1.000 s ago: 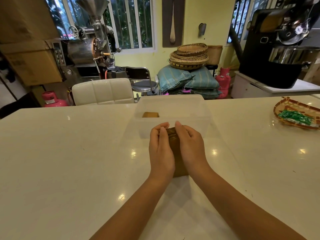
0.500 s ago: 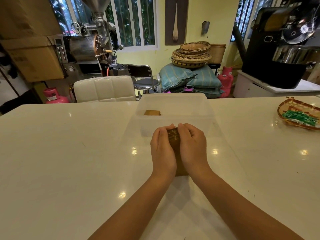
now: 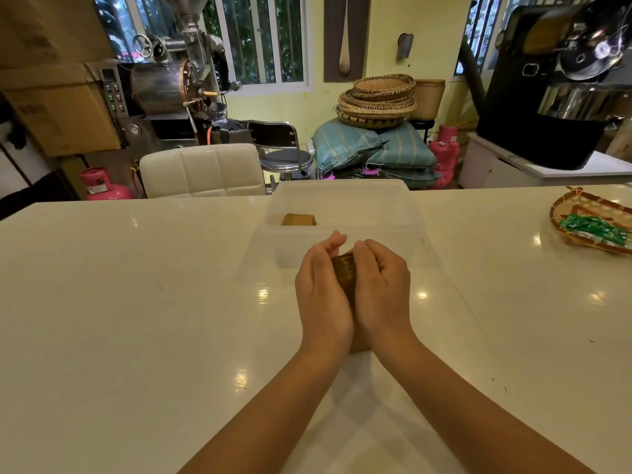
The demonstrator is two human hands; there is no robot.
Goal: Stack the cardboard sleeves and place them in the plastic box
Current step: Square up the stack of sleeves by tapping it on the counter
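A stack of brown cardboard sleeves (image 3: 344,273) stands on edge on the white table, squeezed between my two palms. My left hand (image 3: 321,295) presses its left side with the fingers stretched forward. My right hand (image 3: 381,289) presses the right side with curled fingers. Most of the stack is hidden between the hands. Just beyond them stands the clear plastic box (image 3: 345,203), open on top. Another brown bundle of sleeves (image 3: 298,219) lies inside it at the left.
A woven tray (image 3: 567,208) with green packets (image 3: 595,229) sits at the table's right edge. A white padded chair (image 3: 201,171) stands behind the table's far side. Roasting machines, baskets and sacks fill the room beyond.
My hands have shifted slightly on the stack: the left fingers now stretch out straighter and the fingertips have come apart at the top. The stack stays in the same place.
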